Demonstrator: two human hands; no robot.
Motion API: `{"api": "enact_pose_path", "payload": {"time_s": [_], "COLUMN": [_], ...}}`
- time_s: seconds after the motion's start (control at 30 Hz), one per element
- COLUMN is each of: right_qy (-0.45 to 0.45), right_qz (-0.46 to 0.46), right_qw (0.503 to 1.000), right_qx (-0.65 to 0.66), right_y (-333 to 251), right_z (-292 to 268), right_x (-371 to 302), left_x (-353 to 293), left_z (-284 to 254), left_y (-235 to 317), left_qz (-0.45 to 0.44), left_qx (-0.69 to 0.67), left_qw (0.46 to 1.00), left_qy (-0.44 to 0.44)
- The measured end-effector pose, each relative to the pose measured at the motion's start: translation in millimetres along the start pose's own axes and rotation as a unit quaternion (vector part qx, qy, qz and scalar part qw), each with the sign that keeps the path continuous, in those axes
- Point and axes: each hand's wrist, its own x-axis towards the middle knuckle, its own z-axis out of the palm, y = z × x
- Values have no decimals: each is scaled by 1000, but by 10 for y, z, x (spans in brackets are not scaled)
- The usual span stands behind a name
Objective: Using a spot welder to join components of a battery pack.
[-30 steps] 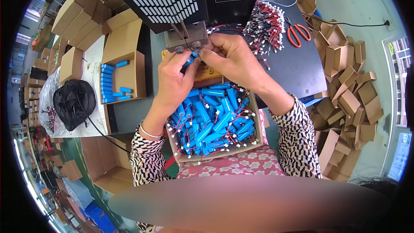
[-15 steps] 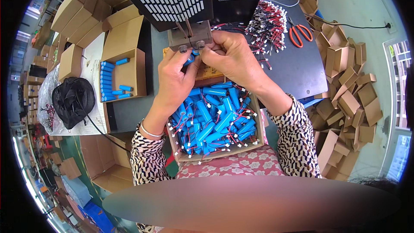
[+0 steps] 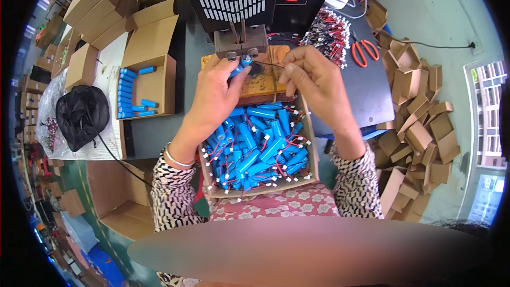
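My left hand (image 3: 215, 87) grips a small blue cylindrical battery cell (image 3: 237, 70) just below the electrode tips of a black spot-welding machine (image 3: 302, 13). My right hand (image 3: 321, 82) is off to the right, thumb and forefinger pinching a thin dark wire lead (image 3: 270, 64) that stretches toward the top of the cell. Beneath both hands sits a stained yellow-brown wooden block (image 3: 268, 87). Closer to me, an open cardboard box (image 3: 313, 166) is heaped with blue cells (image 3: 258, 149) bearing red and dark leads with white plugs.
A smaller cardboard box (image 3: 170, 87) at left holds several bare blue cells. Bundled plug leads (image 3: 332, 34) and orange-handled pliers (image 3: 365, 53) lie on the dark table (image 3: 348, 98) at right. Left of that box is a black mesh bag (image 3: 82, 117); cardboard boxes (image 3: 419, 135) pile up along the right wall.
My right hand has pulled away from the welding tips to the right, drawing the wire lead out straight. My left hand stays under the tips with the cell. The whole view has shifted slightly.
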Motion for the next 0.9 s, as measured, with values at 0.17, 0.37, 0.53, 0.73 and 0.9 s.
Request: {"api": "enact_pose_path", "payload": {"time_s": [0.17,0.37,0.53,0.73,0.9], "right_qy": [93,11,-34,-1,15], "right_qz": [-31,-147,-14,-52,-62], "right_qw": [995,987,997,998,998], "right_qx": [14,-64,75,17,2], "right_y": [157,101,86,147,144], "right_z": [114,200,221,262,328], "right_x": [-103,-55,106,285,380], "left_x": [-189,-37,-26,-29,6], "left_z": [-149,-104,54,71,65], "left_y": [46,66,-18,-41,-26], "left_qz": [-137,-181,-26,-12,8], "left_qx": [-47,-105,-16,-4,-27], "left_qw": [989,978,1000,1000,999], "left_qy": [-21,8,-5,-7,20]}}
